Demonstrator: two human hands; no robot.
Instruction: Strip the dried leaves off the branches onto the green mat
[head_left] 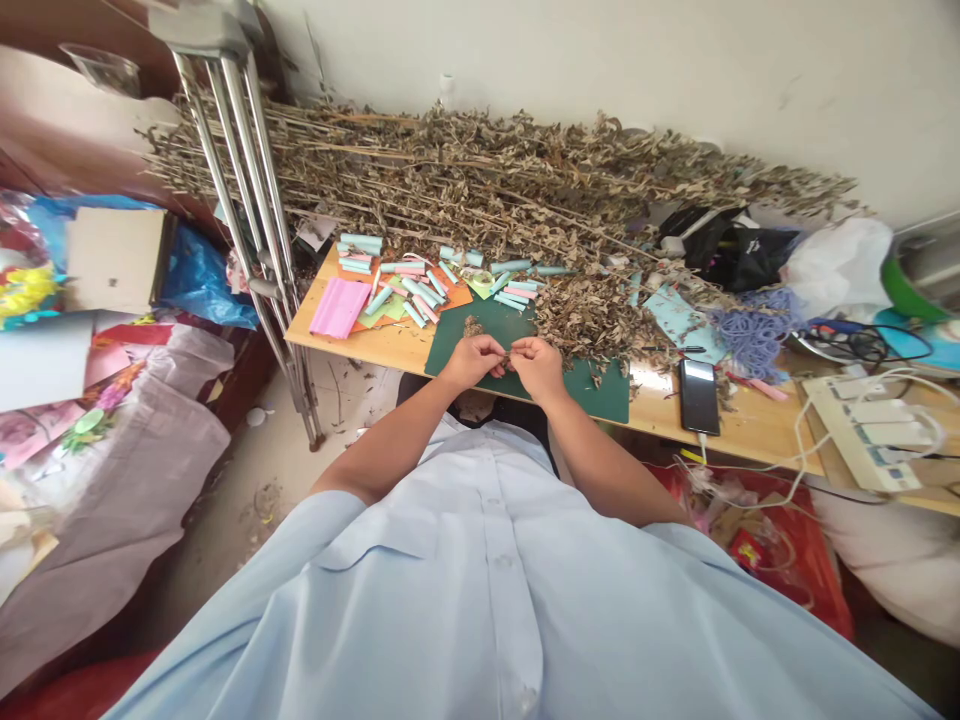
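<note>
Above the front edge of a dark green cutting mat [600, 392], my left hand [475, 362] and my right hand [537, 366] meet fingertip to fingertip. Both are closed in a pinch around a small brown bit that looks like dried leaf [508, 358]. A loose pile of dried leaves [592, 320] covers the mat's right part, just beyond my right hand. Behind my left hand is a small brown clump [472, 326]. Rolled tubes of blue and pink paper [424, 295] lie to the left, beside a pink paper stack [340, 307].
Long dried stalks [450, 170] fill the back of the wooden table [330, 335] along the wall. Metal crutches [247, 180] stand at left. To the right are a plugged-in phone [699, 397], a power strip [862, 432], blue yarn [757, 328] and a white bag [840, 265].
</note>
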